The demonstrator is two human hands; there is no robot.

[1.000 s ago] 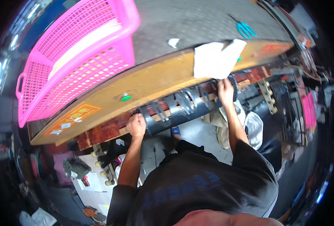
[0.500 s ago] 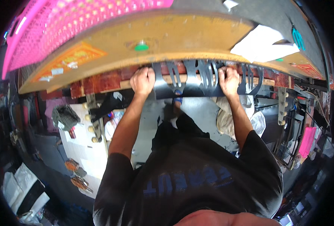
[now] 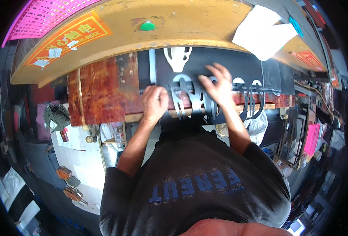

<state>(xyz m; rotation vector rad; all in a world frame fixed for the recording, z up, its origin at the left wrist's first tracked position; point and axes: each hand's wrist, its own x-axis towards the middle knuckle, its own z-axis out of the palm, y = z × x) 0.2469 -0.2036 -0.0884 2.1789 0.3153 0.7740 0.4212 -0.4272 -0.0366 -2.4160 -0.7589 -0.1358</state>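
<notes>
A black sheet with curved cut-out openings [image 3: 196,103] lies over the front edge of the work surface, its near part hanging down in front of me. My left hand [image 3: 155,103] is closed at its left edge, fingers curled onto the sheet. Raised over the sheet's right half, my right hand [image 3: 220,87] has its fingers apart and holds nothing. A white openwork piece [image 3: 177,57] lies on the black material [image 3: 211,59] farther back, partly hidden under the yellow beam.
A yellow beam [image 3: 197,29] with a green button [image 3: 147,26] spans the far side. White paper [image 3: 262,33] hangs over it, beside teal scissors [image 3: 295,26]. A pink basket [image 3: 48,17] stands at far left. Reddish worn boards [image 3: 99,88] extend left of my hands.
My right hand has let go of the black sheet and lifted leftward with fingers spread. The view has shifted, showing more of the work surface and the white piece. My left hand stays at the sheet's edge.
</notes>
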